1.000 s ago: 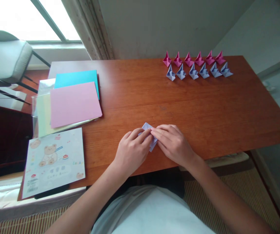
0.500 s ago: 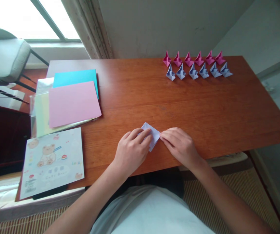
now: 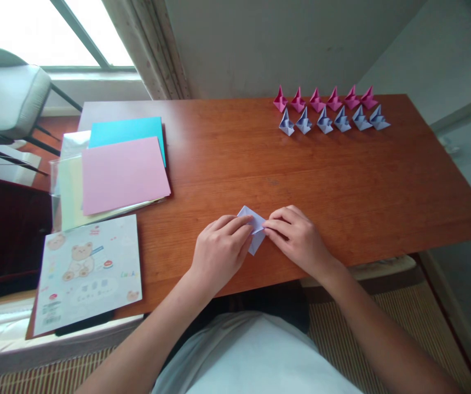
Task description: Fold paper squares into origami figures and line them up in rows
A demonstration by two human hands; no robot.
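A small piece of pale lavender origami paper (image 3: 257, 244), partly folded, lies on the wooden table near its front edge. My left hand (image 3: 223, 246) covers its left side, with the fingertips pressed down on the paper. At the right corner, my right hand (image 3: 297, 238) pinches the paper between thumb and fingers. A crease runs across the paper between the two hands. The part beneath my left fingers is hidden.
A row of pink origami figures (image 3: 316, 100) stands at the back right of the table (image 3: 219, 158), with a row of pale lavender figures (image 3: 325, 121) before it. Pink sheets (image 3: 125, 175), blue sheets (image 3: 131, 130) and a bear-print pad (image 3: 90, 273) lie at the left.
My right hand has shifted slightly left and up, bringing the right corner inward. A fold line now shows across the paper. My left hand has stayed nearly still.
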